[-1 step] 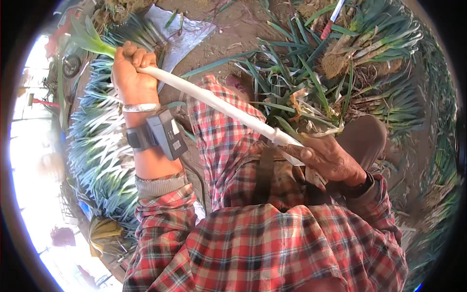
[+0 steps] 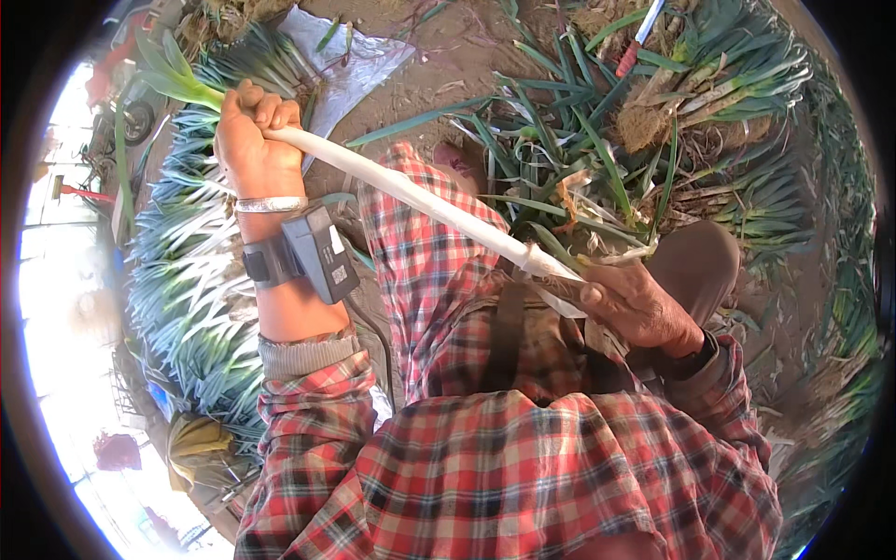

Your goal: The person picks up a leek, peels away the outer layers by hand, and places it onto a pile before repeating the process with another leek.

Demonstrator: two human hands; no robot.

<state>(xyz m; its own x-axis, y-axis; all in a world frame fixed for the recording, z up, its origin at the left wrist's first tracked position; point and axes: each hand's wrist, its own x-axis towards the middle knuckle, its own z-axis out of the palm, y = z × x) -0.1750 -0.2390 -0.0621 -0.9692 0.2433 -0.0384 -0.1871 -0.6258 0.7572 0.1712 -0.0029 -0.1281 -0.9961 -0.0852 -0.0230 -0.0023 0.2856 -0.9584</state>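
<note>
My left hand (image 2: pixel 259 140) is closed round the upper part of a long leek (image 2: pixel 411 194), just below its green leaves. The white shaft slants down to the right across my lap. At its root end, my right hand (image 2: pixel 637 303) is closed with thumb and fingers together. A thin pale strip of skin (image 2: pixel 563 304) hangs beside that end and runs toward the right fingers. Exactly what these fingers pinch is partly hidden.
A long row of leeks (image 2: pixel 191 280) lies at the left. Loose green leaves and trimmings (image 2: pixel 597 177) cover the ground ahead. Leek bundles with soil-covered roots (image 2: pixel 644 117) lie at the far right, near a red-handled tool (image 2: pixel 627 60). A pale plastic sheet (image 2: pixel 350 70) lies beyond my left hand.
The fingers of my right hand have shifted slightly to the right, baring more of the leek's root end. My left hand stays in place.
</note>
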